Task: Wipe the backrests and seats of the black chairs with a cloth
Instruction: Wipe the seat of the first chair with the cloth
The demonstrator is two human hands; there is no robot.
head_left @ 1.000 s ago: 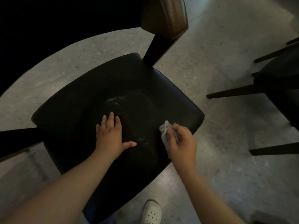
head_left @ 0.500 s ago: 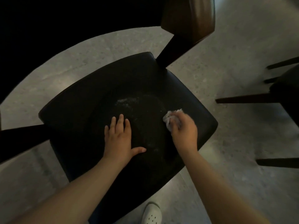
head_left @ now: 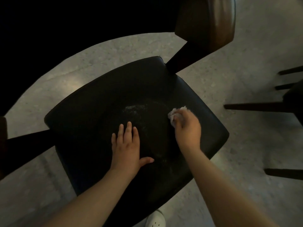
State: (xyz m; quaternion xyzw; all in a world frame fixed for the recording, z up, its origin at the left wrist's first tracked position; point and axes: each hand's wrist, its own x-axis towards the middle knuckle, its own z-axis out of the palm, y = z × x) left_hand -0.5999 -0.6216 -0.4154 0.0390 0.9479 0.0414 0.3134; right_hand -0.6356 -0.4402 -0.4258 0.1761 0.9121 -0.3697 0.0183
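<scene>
A black chair seat [head_left: 91, 115] fills the middle of the view, with a pale dusty patch near its centre. Its curved backrest [head_left: 205, 22] arcs across the top, dark on the left and brownish at the right end. My left hand [head_left: 127, 146] lies flat on the seat with the fingers spread. To its right, my right hand [head_left: 187, 130] presses a small crumpled white cloth [head_left: 173, 113] against the seat. Most of the cloth is hidden under the fingers.
The floor [head_left: 246, 63] is grey speckled stone. A second dark chair [head_left: 293, 99] with several thin legs stands at the right edge. The toe of a white perforated shoe [head_left: 155, 219] shows below the seat's front edge.
My right hand has slid the cloth away from the seat's front right corner toward the middle and back of the seat. My left hand has stayed flat in place.
</scene>
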